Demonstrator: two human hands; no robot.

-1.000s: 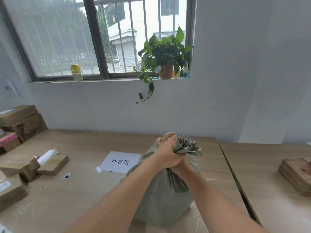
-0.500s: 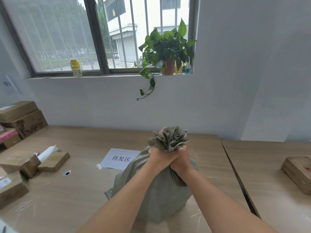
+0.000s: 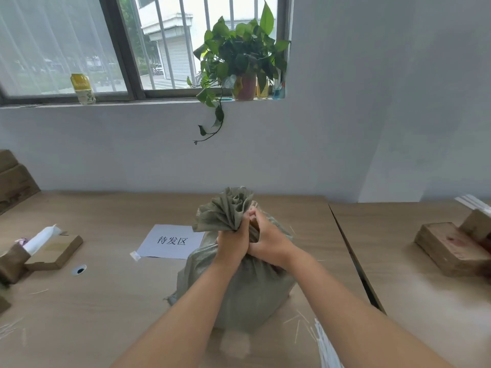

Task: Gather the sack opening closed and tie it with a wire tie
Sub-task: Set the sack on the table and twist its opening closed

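Note:
A grey-green woven sack (image 3: 247, 293) stands upright on the wooden table (image 3: 106, 301), full and bulging. Its mouth is bunched into a ruffled tuft (image 3: 225, 211) that fans out above my fists. My left hand (image 3: 232, 241) is clenched around the sack's neck just under the tuft. My right hand (image 3: 268, 240) presses against the left and grips the same neck from the right side. Thin pale wire ties (image 3: 325, 343) lie in a bundle on the table at the lower right. I cannot see a tie at the neck.
A white paper sign (image 3: 171, 241) lies left of the sack. Cardboard boxes (image 3: 53, 252) sit at the left, brown blocks (image 3: 451, 251) at the right on a second table. A gap (image 3: 353, 258) separates the tables. Loose ties (image 3: 296, 324) are scattered near the sack's base.
The tuft stood upright from under my hands and has fanned out to the left. My right hand shifted from beneath the left to beside it. The camera view moved closer.

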